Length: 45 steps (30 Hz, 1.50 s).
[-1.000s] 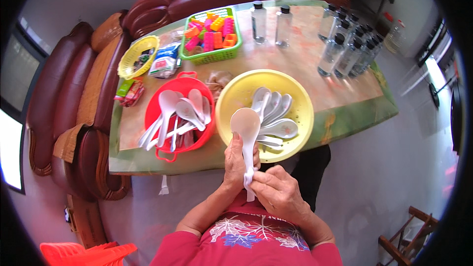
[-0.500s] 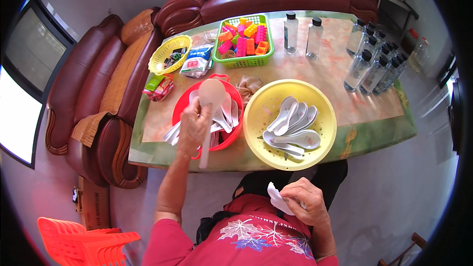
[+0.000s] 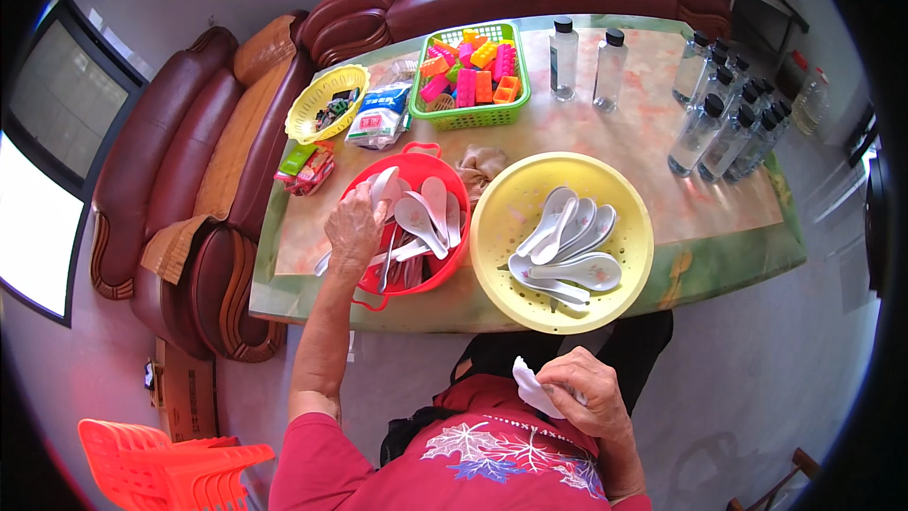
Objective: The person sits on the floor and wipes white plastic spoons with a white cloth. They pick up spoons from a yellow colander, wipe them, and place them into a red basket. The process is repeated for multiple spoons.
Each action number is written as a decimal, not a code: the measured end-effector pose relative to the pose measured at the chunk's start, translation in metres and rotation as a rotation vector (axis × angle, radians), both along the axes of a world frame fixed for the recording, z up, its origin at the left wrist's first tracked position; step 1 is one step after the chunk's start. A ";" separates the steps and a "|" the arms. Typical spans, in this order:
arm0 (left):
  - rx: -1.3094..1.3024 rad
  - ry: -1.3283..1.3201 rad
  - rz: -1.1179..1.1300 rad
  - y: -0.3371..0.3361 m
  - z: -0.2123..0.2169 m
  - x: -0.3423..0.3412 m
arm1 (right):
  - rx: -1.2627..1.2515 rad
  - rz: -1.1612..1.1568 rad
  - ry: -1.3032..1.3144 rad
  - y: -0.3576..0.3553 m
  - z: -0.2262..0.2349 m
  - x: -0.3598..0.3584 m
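**Hands over two spoon bowls at a marble-patterned table**

Marble-patterned, green-edged table (image 3: 653, 147) fills the middle of the head view, with a dark red leather sofa (image 3: 189, 170) curving along the upper left and top of the frame.

At centre left, the left hand (image 3: 356, 227) reaches into a red basin (image 3: 416, 166). Its fingers are curled around the handle of a white spoon (image 3: 383, 185) whose bowl sticks out above the knuckles; more white spoons (image 3: 426, 213) lie heaped in the basin just right of the hand.

Just right of the basin and touching it sits a yellow colander (image 3: 511, 218) holding a second pile of white spoons (image 3: 567, 246).

At lower centre, well apart from the table, the right hand (image 3: 586, 388) is loosely closed on a white cloth (image 3: 530, 390), a corner of which pokes out to the left of the fingers.

Toward the top of the frame stand a green basket (image 3: 473, 115) of coloured blocks, a small yellow basket (image 3: 303, 118) and clear bottles (image 3: 719, 123) with black caps at upper right
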State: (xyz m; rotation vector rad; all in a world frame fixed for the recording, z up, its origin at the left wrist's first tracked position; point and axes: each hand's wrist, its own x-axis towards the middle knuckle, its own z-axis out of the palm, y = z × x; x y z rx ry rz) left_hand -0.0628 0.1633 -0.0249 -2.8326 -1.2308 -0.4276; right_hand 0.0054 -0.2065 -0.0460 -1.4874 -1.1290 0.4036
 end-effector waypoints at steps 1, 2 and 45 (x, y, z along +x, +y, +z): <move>-0.005 -0.017 -0.014 0.000 -0.001 -0.002 | -0.003 0.004 0.004 0.001 0.000 0.000; 0.013 0.000 -0.033 0.000 -0.002 -0.004 | -0.006 0.009 0.008 0.002 0.000 0.000; 0.053 -0.213 -0.670 -0.075 0.034 -0.006 | -0.053 0.029 0.095 0.010 -0.011 -0.005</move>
